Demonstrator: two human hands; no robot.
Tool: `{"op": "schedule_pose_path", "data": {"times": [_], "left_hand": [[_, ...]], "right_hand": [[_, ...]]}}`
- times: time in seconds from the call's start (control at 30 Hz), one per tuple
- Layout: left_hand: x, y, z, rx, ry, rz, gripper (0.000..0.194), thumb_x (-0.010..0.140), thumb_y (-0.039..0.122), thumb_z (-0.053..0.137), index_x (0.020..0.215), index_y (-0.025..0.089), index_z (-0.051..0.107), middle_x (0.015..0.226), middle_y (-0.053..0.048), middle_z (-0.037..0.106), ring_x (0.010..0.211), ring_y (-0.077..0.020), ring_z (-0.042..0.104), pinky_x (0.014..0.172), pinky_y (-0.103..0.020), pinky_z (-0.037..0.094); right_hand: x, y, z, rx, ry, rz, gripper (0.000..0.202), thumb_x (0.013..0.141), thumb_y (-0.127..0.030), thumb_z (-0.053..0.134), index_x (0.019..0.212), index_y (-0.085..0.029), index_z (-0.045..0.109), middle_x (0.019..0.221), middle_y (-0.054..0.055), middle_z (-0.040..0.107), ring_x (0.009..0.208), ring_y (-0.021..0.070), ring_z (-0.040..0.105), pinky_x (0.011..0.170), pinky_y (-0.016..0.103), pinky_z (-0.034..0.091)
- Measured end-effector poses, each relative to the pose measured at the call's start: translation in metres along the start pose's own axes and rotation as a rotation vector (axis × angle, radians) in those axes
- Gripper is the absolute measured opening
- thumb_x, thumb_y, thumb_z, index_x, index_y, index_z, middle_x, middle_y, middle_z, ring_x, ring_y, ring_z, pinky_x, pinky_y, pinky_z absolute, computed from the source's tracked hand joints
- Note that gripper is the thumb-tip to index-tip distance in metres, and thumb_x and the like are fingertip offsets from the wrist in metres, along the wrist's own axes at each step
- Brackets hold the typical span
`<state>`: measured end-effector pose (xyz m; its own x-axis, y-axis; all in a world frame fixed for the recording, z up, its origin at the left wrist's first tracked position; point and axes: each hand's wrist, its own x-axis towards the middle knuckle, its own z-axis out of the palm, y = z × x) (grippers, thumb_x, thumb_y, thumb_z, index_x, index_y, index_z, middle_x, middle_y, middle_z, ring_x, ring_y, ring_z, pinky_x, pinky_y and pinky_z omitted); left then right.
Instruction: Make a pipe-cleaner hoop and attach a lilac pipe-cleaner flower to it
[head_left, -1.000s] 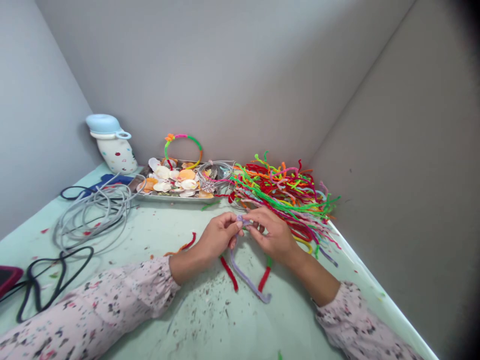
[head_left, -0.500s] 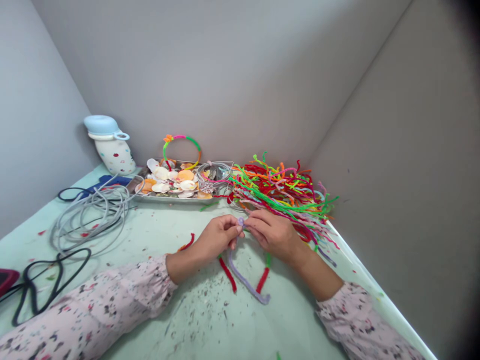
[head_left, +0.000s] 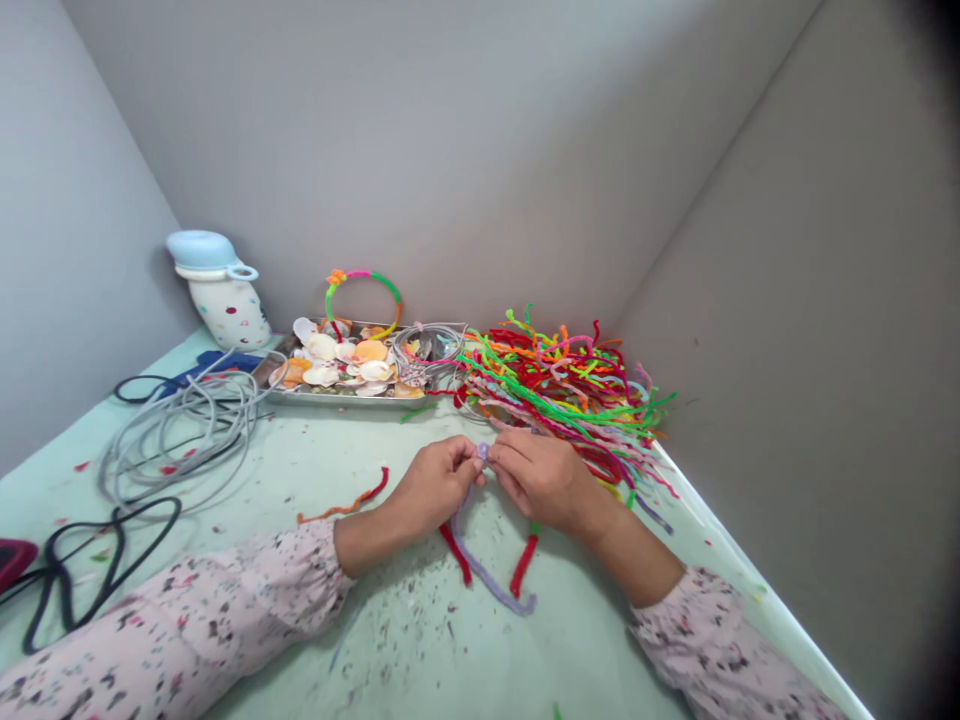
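Over the pale green table, both hands angled inward, almost meeting, pinching a lilac fuzzy stem

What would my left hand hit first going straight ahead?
Probably your right hand, just past the lavender pipe cleaner your left hand holds, though depth there is unclear.

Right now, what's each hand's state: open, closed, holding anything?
Left hand: closed, pinching the curled lavender strand.
Right hand: closed, pinching the same strand.
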<state>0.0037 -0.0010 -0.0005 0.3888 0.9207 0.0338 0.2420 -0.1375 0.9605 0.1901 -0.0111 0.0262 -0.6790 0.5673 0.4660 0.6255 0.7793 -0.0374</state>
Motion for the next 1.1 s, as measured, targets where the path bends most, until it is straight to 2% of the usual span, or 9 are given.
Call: {"op": "schedule_pose_path", "data": {"times": [0.27, 0.37, 0.47, 0.57, 0.67, 0.77, 0.87, 0.93, 1.1], "left_hand": [[-0.009, 0.013, -0.002, 0.27, 0.128, 0.175, 0.012, 0.085, 0.025, 0.047, 0.076, 0.019, 0.053, 0.063, 0.002, 0.053, 0.058, -0.0134, 0.045, 0.056, -0.024, 0.03], [-0.012, 0.015, -0.003, 0.396, 0.114, 0.259, 0.011, 0.086, 0.023, 0.045, 0.079, 0.02, 0.052, 0.066, 0.001, 0.053, 0.059, -0.0142, 0.046, 0.057, -0.026, 0.029], [-0.016, 0.016, -0.003, 0.483, 0.071, 0.346, 0.011, 0.088, 0.023, 0.043, 0.084, 0.02, 0.053, 0.072, -0.002, 0.056, 0.062, -0.0149, 0.048, 0.059, -0.026, 0.03], [-0.017, 0.017, -0.003, 0.467, 0.074, 0.369, 0.01, 0.087, 0.023, 0.045, 0.085, 0.02, 0.054, 0.074, -0.002, 0.058, 0.063, -0.0151, 0.049, 0.06, -0.027, 0.031], [-0.013, 0.017, -0.003, 0.326, 0.13, 0.291, 0.01, 0.086, 0.024, 0.047, 0.083, 0.02, 0.055, 0.07, -0.001, 0.057, 0.062, -0.0144, 0.049, 0.06, -0.026, 0.033], [-0.005, 0.014, -0.004, 0.11, 0.163, 0.156, 0.014, 0.084, 0.029, 0.05, 0.076, 0.018, 0.054, 0.066, 0.0, 0.057, 0.058, -0.0127, 0.048, 0.056, -0.023, 0.034], [0.001, 0.01, -0.004, -0.116, 0.098, -0.009, 0.02, 0.082, 0.033, 0.052, 0.069, 0.018, 0.053, 0.052, 0.004, 0.048, 0.044, -0.0097, 0.04, 0.045, -0.022, 0.029], [0.003, 0.008, -0.005, -0.212, 0.041, -0.077, 0.022, 0.081, 0.034, 0.053, 0.066, 0.018, 0.054, 0.044, 0.006, 0.041, 0.038, -0.0086, 0.035, 0.041, -0.022, 0.024], [0.001, 0.005, -0.004, -0.353, -0.082, -0.112, 0.022, 0.08, 0.031, 0.054, 0.065, 0.017, 0.056, 0.044, 0.005, 0.04, 0.037, -0.0077, 0.034, 0.038, -0.022, 0.021]], "right_hand": [[0.009, -0.015, 0.004, 0.281, 0.103, 0.4, 0.01, 0.081, -0.018, 0.05, 0.073, -0.02, 0.057, 0.072, 0.001, 0.057, 0.068, 0.0145, 0.053, 0.062, 0.026, 0.042], [0.014, -0.018, 0.0, 0.634, -0.011, 0.702, 0.015, 0.075, -0.018, 0.05, 0.061, -0.019, 0.052, 0.055, -0.003, 0.051, 0.054, 0.0114, 0.048, 0.051, 0.022, 0.036], [0.015, -0.018, -0.003, 1.103, -0.148, 0.98, 0.015, 0.074, -0.023, 0.049, 0.061, -0.017, 0.053, 0.052, -0.004, 0.05, 0.043, 0.0076, 0.042, 0.041, 0.019, 0.027], [0.014, -0.014, -0.004, 1.429, -0.175, 1.082, 0.012, 0.071, -0.027, 0.053, 0.066, -0.016, 0.056, 0.059, -0.002, 0.054, 0.041, 0.0054, 0.041, 0.036, 0.018, 0.021], [0.014, -0.009, -0.007, 1.391, -0.175, 0.961, 0.016, 0.075, -0.031, 0.057, 0.074, -0.015, 0.059, 0.065, 0.0, 0.058, 0.047, 0.0072, 0.049, 0.04, 0.018, 0.031], [0.012, -0.006, -0.013, 0.903, -0.035, 0.748, 0.021, 0.077, -0.03, 0.062, 0.093, -0.017, 0.062, 0.081, 0.003, 0.064, 0.06, 0.0112, 0.056, 0.051, 0.022, 0.044], [0.009, -0.004, -0.018, 0.424, 0.107, 0.415, 0.032, 0.078, -0.02, 0.062, 0.11, -0.022, 0.059, 0.107, 0.008, 0.062, 0.085, 0.0179, 0.061, 0.072, 0.032, 0.052], [0.006, -0.005, -0.019, 0.263, 0.102, 0.233, 0.033, 0.081, -0.015, 0.057, 0.113, -0.023, 0.059, 0.113, 0.009, 0.059, 0.099, 0.0207, 0.059, 0.083, 0.035, 0.051], [0.003, -0.003, -0.018, 0.085, 0.076, 0.058, 0.022, 0.088, -0.018, 0.049, 0.106, -0.022, 0.062, 0.106, 0.009, 0.062, 0.1, 0.0207, 0.059, 0.084, 0.035, 0.05]]}}
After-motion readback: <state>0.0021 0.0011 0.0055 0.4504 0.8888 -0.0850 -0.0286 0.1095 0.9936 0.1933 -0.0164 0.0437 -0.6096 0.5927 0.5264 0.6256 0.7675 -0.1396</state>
